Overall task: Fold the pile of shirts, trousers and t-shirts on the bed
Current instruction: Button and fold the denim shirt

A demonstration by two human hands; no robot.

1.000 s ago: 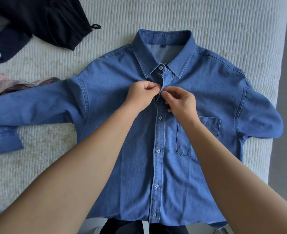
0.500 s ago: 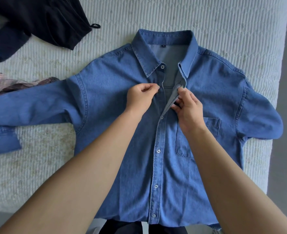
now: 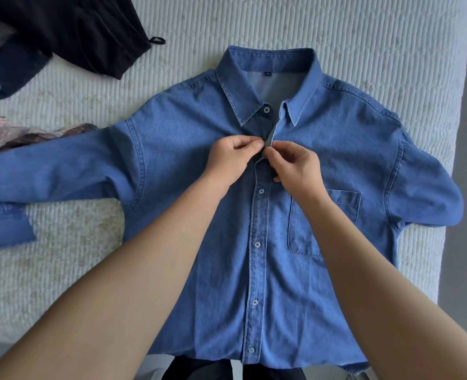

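Head view. Since half a second ago the right hand has brought the turned-back placket edge back toward the centre line, so the gap below the collar has narrowed; a second ago the two edges were likewise pinched together.

Both hands now meet at the second button position. Left hand: fingers curled, thumb and forefinger pinching the button-side placket. Right hand: fingertips pinching the buttonhole edge, touching the left hand's fingertips.

Denim shirt lies face up and spread flat on the quilted bed, collar at 12 o'clock, hem at 6, sleeves out to 9 and 3. Lower buttons appear fastened; top button open.

Dark garments lie at 10 o'clock, a striped one at 9, both unfolded.

Judgement: still buttoning, folding not begun; the pile is barely started.
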